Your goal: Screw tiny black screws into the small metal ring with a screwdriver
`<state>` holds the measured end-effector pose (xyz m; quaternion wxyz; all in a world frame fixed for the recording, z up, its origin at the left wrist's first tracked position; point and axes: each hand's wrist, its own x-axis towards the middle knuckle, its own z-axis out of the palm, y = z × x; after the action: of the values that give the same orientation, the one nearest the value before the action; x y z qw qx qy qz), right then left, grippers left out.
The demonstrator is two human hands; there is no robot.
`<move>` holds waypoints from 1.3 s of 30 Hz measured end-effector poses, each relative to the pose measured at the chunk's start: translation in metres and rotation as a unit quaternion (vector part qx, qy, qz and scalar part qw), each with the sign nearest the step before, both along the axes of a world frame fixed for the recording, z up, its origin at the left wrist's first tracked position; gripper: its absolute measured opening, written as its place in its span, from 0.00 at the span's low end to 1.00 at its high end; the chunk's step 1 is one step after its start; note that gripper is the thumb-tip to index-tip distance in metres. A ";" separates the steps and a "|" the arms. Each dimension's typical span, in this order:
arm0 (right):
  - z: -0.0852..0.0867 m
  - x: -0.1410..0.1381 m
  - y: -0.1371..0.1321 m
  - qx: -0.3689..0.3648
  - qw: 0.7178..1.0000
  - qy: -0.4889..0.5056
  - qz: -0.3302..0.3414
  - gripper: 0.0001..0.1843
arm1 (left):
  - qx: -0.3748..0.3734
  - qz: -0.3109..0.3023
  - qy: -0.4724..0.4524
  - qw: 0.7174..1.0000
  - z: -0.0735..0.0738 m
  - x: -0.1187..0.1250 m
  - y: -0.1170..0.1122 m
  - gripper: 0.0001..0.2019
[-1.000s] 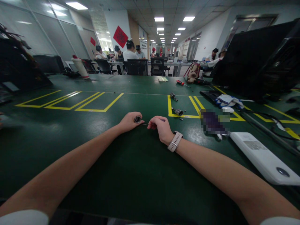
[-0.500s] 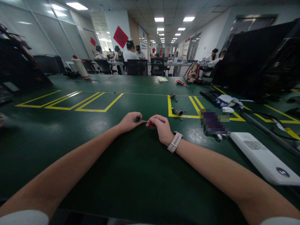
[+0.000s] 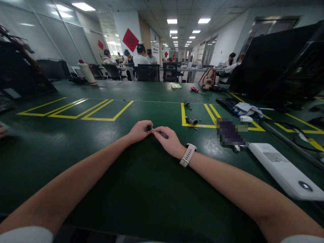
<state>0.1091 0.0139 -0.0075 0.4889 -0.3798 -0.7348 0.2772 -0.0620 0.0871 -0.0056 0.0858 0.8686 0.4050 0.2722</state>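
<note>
In the head view my left hand [image 3: 140, 131] is closed around a round, hollow metal part [image 3: 148, 128], its dark opening turned up toward me. My right hand [image 3: 169, 141] pinches a small screwdriver [image 3: 164, 135] with a purple handle. The thin shaft points left to the rim of the metal part; whether its tip is inside the opening I cannot tell. Two similar metal parts lie beyond my right hand: one cylindrical metal part [image 3: 192, 120] inside a yellow-taped box, and another metal part [image 3: 187, 104] behind it.
A red-handled screwdriver [image 3: 195, 89] lies farther back on the green table [image 3: 121, 189]. To the right are a white power bank [image 3: 283, 170], a blurred-out phone [image 3: 230, 132], gloves [image 3: 246, 109] and cables. A person's fingers [image 3: 2, 130] show at the left edge. People sit at desks behind.
My right hand has moved slightly left, closer to the metal part, and its grip has turned so more of the purple handle shows. My left hand has barely moved.
</note>
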 end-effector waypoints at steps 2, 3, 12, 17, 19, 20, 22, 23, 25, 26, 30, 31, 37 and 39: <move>0.000 0.000 0.000 0.013 1.000 -0.021 -0.011 0.07 | 0.002 0.001 0.002 1.000 -0.001 0.000 0.001 0.09; -0.001 0.000 0.000 0.012 1.000 -0.022 -0.014 0.07 | 0.004 0.002 0.004 1.000 -0.001 0.000 0.001 0.09; -0.001 0.002 0.003 -0.106 0.990 0.085 0.029 0.09 | 0.025 0.005 -0.007 1.000 -0.002 -0.001 0.001 0.10; -0.004 0.002 0.006 -0.167 0.969 0.175 0.060 0.08 | 0.024 -0.015 -0.054 0.998 -0.002 -0.002 0.002 0.11; -0.004 0.002 0.007 -0.201 0.952 0.220 0.073 0.08 | 0.014 -0.027 -0.079 0.996 -0.002 -0.002 0.001 0.11; -0.004 0.002 0.008 -0.216 0.943 0.239 0.080 0.08 | 0.007 -0.034 -0.089 0.995 -0.002 -0.002 0.001 0.12; -0.003 0.003 0.009 -0.234 0.932 0.263 0.091 0.08 | -0.005 -0.043 -0.103 0.994 -0.002 -0.001 0.001 0.12; -0.002 0.003 0.009 -0.237 0.929 0.269 0.095 0.08 | -0.007 -0.045 -0.105 0.993 -0.003 -0.001 0.001 0.12; -0.002 0.003 0.008 -0.231 0.930 0.272 0.090 0.07 | -0.001 -0.042 -0.104 0.994 -0.004 -0.001 0.002 0.12; -0.002 0.002 0.007 -0.222 0.934 0.267 0.083 0.07 | 0.006 -0.038 -0.100 0.994 -0.004 -0.002 0.003 0.12; -0.004 0.000 0.005 -0.163 0.964 0.201 0.058 0.07 | 0.045 -0.018 -0.058 0.997 -0.003 -0.002 0.003 0.11; -0.004 0.000 0.004 -0.154 0.969 0.184 0.058 0.07 | 0.052 -0.014 -0.045 0.998 -0.003 -0.001 0.003 0.10; -0.003 0.002 0.006 -0.213 0.945 0.234 0.085 0.07 | 0.060 -0.019 -0.042 0.997 0.000 -0.001 -0.002 0.10; -0.002 0.004 0.008 -0.241 0.926 0.271 0.100 0.07 | 0.043 -0.028 -0.065 0.997 0.000 -0.001 -0.002 0.11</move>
<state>0.1130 0.0220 -0.0094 0.5326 -0.3210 -0.5195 0.5861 -0.0632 0.0848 -0.0055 0.0820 0.8629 0.3621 0.3428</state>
